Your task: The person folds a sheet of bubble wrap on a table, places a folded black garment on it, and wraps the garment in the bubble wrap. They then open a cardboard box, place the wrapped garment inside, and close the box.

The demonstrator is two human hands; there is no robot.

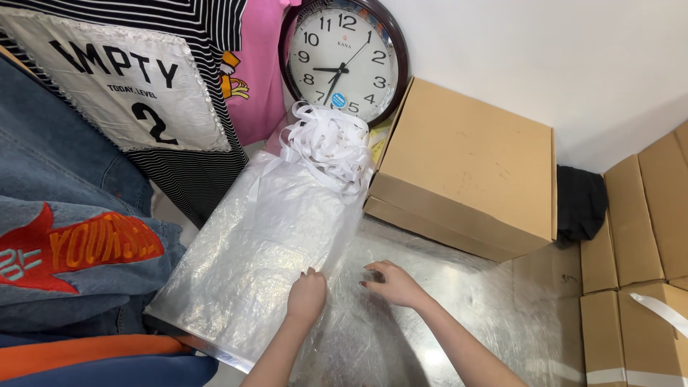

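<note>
Here, 2 bare hands work at a stack of clear plastic bags [251, 265] lying on a shiny steel table [459, 315]; the left hand [307, 295] rests palm-down on the stack's near right edge, fingers curled at the top sheet, while the right hand [393, 283] lies just beside it on loose film, fingers spread; a bundle of white strips [331, 147] crowns the far end of the stack; behind it leans 1 round wall clock [344, 61]; 1 large cardboard box [466, 172] crowds the right side; several smaller boxes [638, 287] stand at the far right; denim garments [64, 244] and 1 striped shirt [143, 93] hang left.
</note>
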